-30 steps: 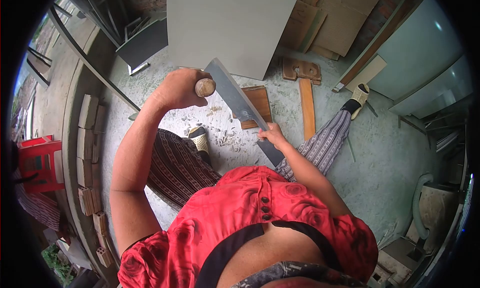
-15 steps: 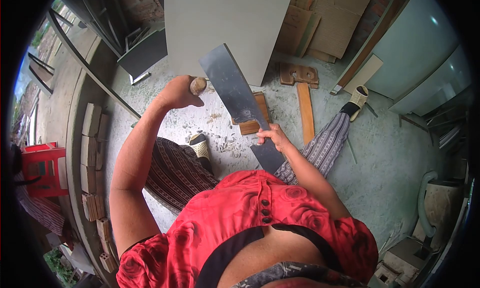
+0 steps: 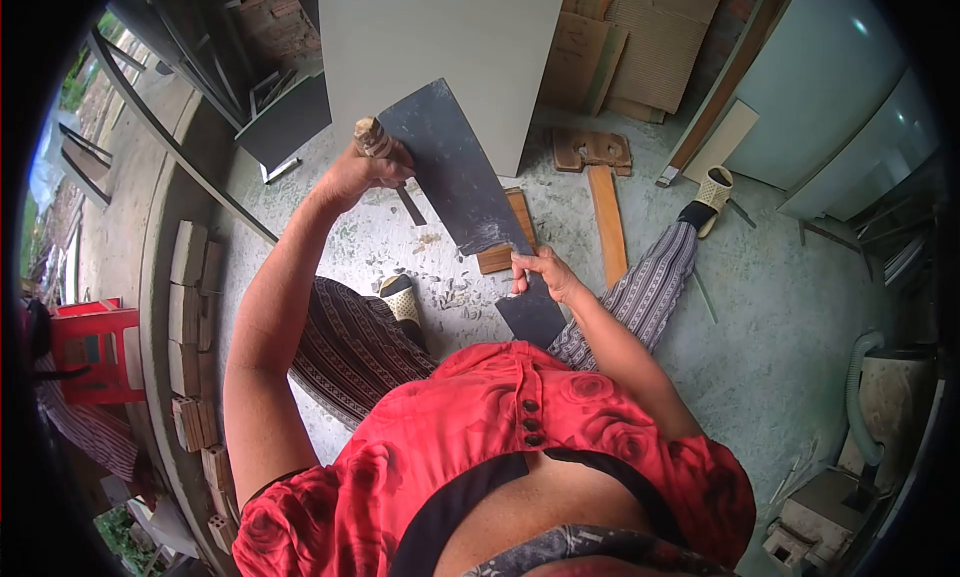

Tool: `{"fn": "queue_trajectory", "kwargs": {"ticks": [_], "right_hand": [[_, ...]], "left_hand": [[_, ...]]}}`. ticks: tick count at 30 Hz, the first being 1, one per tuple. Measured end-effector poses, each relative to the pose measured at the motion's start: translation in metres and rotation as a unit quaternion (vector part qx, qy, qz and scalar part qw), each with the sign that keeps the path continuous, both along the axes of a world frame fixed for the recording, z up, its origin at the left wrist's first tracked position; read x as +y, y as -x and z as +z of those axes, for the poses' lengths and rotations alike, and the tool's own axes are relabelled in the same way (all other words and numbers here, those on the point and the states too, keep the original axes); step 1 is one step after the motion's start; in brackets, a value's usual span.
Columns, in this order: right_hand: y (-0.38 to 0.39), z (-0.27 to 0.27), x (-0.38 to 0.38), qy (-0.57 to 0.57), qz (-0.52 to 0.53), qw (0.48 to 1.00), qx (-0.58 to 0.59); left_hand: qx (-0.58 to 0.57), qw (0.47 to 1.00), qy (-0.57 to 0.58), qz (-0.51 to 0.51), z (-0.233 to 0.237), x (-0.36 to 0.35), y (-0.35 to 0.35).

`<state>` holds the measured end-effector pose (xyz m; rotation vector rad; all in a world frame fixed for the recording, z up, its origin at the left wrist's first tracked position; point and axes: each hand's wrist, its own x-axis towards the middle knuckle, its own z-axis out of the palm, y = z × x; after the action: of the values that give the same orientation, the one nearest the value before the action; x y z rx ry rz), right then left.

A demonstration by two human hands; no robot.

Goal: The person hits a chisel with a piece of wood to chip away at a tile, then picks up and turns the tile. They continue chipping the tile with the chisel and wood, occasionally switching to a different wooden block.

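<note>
My left hand (image 3: 372, 174) is closed around a wooden-handled chisel (image 3: 412, 207). The handle's butt points up and away from me, and the flat metal blade comes out below my fist. Just right of that hand is a long dark grey board (image 3: 445, 157), with a notch cut into its side near my right hand. My right hand (image 3: 545, 275) grips the board at this narrowed part, thumb and fingers around it. A brown wooden block (image 3: 508, 235) sits on the floor, partly hidden beneath the board. Grey chips (image 3: 460, 295) lie scattered between my feet.
A large pale panel (image 3: 440, 37) leans upright ahead, beside cardboard sheets (image 3: 660, 42). A wooden strip (image 3: 607, 227) and a brown cut-out piece (image 3: 591, 151) lie on the floor. Left are stacked bricks (image 3: 188, 312) and a red stool (image 3: 98, 347); another person's striped trouser leg (image 3: 95, 439) shows there.
My left hand has turned and shifted slightly left, so the handle points up and the chisel's blade now shows. The board stays in my right hand, with a slight shift in angle.
</note>
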<state>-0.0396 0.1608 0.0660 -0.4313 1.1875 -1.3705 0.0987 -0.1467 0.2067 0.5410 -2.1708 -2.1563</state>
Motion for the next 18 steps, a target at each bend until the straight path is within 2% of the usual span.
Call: {"fn": "queue_trajectory", "kwargs": {"ticks": [5,12,18], "right_hand": [[0.000,-0.004,0.000,0.007,0.010,0.999,0.052],[0.001,-0.003,-0.002,-0.021,0.016,0.999,0.042],[0.001,-0.006,-0.004,-0.023,0.027,0.995,0.090]], "left_hand": [[0.009,0.999,-0.003,0.037,0.005,0.010,0.006],[-0.007,0.999,0.007,0.048,-0.001,0.011,0.013],[-0.021,0.997,0.027,0.069,-0.003,0.011,0.015]]}}
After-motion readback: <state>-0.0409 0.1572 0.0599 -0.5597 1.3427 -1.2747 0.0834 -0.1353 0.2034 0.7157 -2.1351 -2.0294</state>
